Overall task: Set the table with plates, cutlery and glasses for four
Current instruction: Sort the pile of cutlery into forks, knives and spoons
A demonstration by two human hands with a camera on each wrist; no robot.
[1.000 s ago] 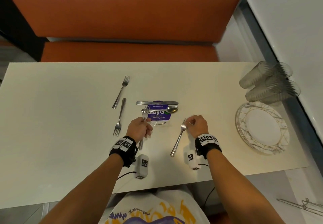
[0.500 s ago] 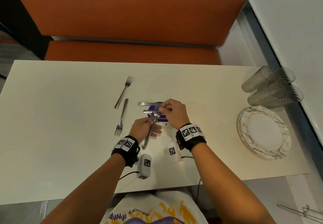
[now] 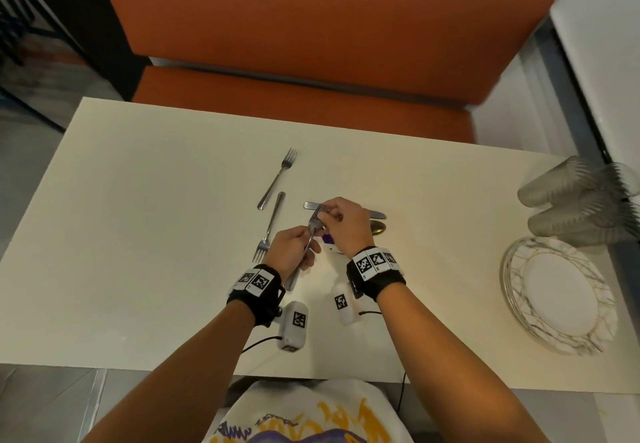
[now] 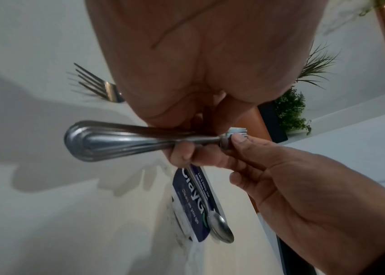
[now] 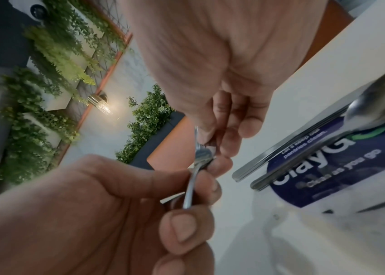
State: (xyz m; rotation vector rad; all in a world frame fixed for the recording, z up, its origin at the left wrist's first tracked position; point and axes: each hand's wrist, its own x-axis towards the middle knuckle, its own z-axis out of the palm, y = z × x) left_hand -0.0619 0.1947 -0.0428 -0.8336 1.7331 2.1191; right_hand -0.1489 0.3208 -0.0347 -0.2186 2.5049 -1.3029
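Observation:
Above the middle of the cream table (image 3: pixel 138 235), my left hand (image 3: pixel 304 252) grips fork handles (image 4: pixel 116 143) that look like two stacked together. My right hand (image 3: pixel 327 216) pinches the fork head (image 3: pixel 314 224) near the tines. In the right wrist view the fork neck (image 5: pixel 198 158) runs between both hands. Two more forks (image 3: pixel 278 178) (image 3: pixel 272 224) lie on the table to the left. A knife (image 3: pixel 375 214) and a spoon (image 3: pixel 378 227) lie across a purple card (image 3: pixel 329 238), mostly hidden by my right hand.
A stack of patterned plates (image 3: pixel 561 293) sits at the table's right edge, with several stacked glasses (image 3: pixel 581 200) lying on their sides behind it. An orange bench (image 3: pixel 311 44) runs along the far side. The near table edge is just below my wrists.
My right hand carried its fork leftward from the table to the cutlery in my left hand. Both hands now hold the forks together, lifted a little.

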